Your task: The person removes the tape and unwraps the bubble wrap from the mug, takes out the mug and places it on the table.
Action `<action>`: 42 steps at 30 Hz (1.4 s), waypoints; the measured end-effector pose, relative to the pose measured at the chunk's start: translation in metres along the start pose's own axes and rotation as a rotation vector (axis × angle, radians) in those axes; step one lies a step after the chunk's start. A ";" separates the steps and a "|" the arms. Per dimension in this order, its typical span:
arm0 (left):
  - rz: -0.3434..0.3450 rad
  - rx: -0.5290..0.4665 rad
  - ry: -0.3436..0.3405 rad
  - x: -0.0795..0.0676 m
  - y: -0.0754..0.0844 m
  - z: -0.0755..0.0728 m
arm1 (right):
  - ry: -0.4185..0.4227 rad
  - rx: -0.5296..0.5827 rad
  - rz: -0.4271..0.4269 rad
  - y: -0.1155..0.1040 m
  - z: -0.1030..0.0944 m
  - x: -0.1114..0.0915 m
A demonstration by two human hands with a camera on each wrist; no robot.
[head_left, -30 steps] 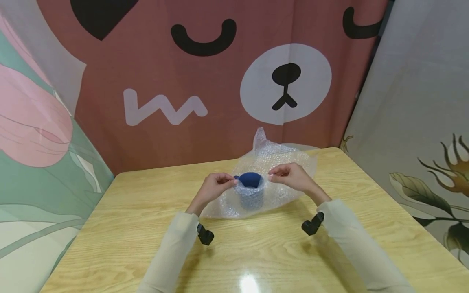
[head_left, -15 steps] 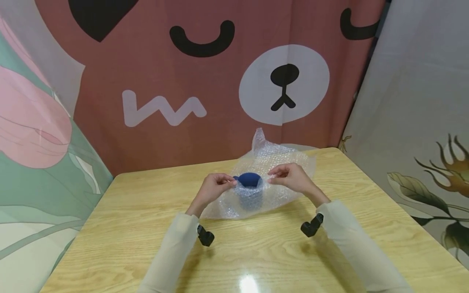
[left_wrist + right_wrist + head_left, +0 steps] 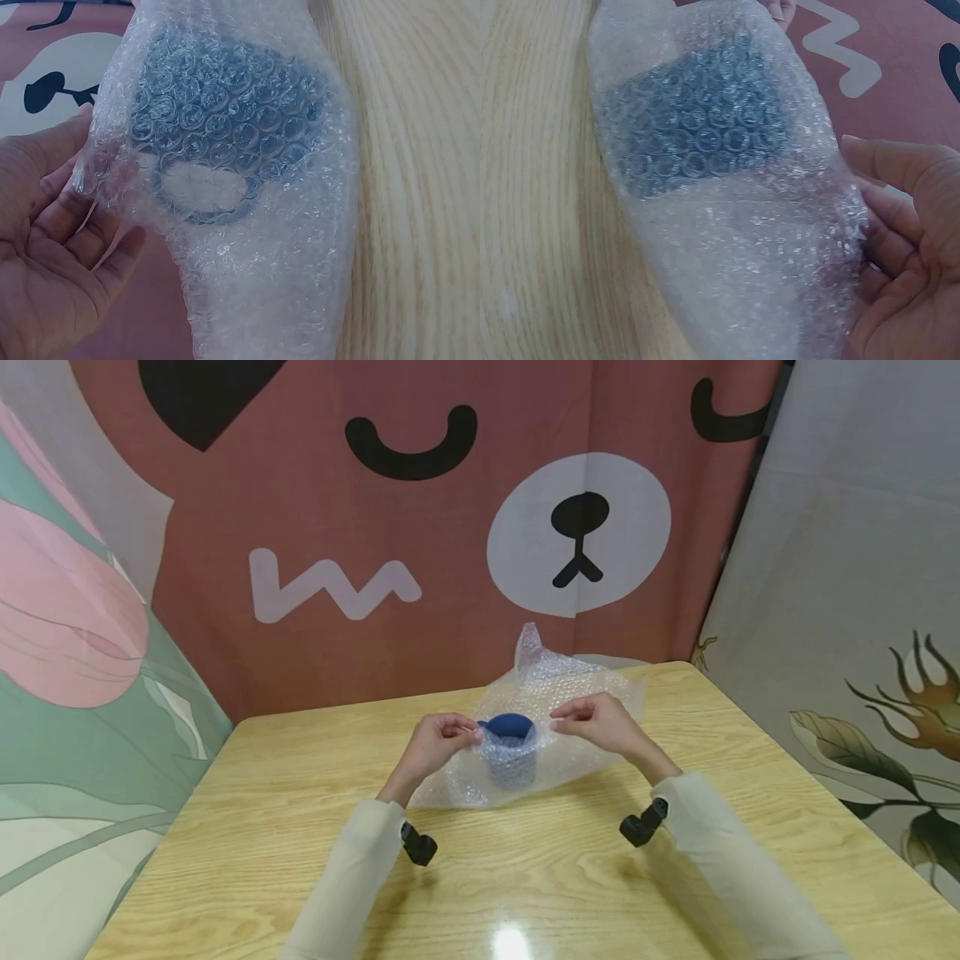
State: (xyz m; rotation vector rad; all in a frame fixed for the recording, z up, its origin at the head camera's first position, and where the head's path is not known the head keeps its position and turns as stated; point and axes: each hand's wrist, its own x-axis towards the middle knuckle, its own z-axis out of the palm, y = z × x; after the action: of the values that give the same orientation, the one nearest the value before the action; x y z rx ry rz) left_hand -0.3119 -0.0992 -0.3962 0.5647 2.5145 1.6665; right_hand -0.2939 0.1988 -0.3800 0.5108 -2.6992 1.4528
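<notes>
A blue mug (image 3: 510, 724) stands upright on a sheet of clear bubble wrap (image 3: 570, 689), whose near part is folded up against its front. In the left wrist view the mug's handle (image 3: 217, 217) shows through the bubbles. My left hand (image 3: 433, 747) pinches the folded-up edge between thumb and fingers, beside the handle side of the rim. On the other side, a short way from the mug, my right hand (image 3: 603, 725) pinches the same edge. The right wrist view has the thumb and fingers (image 3: 892, 229) at the wrap's border, fingertips partly hidden behind it.
The sheet spreads over the far part of a wooden table (image 3: 300, 793), one corner standing up at the back. A curtain with a bear face (image 3: 450, 652) hangs right behind the table. Patterned cloths hang at both sides. Black cameras (image 3: 418, 845) sit at both wrists.
The near fold of bubble wrap has shifted slightly over the front rim, covering more of the mug's mouth. Both hands keep their grip and hardly move.
</notes>
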 end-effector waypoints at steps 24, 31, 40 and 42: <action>0.051 -0.027 0.018 -0.010 0.008 -0.001 | -0.005 0.061 -0.097 0.005 -0.012 -0.020; 0.056 -0.018 -0.020 -0.018 0.011 -0.004 | -0.045 0.033 -0.145 0.008 -0.014 -0.021; 0.121 0.015 -0.102 -0.029 0.020 -0.005 | -0.134 0.032 -0.197 0.004 -0.019 -0.030; 0.130 0.034 -0.110 -0.031 0.023 -0.004 | -0.148 0.029 -0.199 0.003 -0.020 -0.032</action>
State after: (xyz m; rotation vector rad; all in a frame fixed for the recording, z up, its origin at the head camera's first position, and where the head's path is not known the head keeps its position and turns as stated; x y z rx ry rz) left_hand -0.2783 -0.1050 -0.3785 0.8164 2.4808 1.5877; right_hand -0.2667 0.2251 -0.3774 0.8942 -2.6444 1.4554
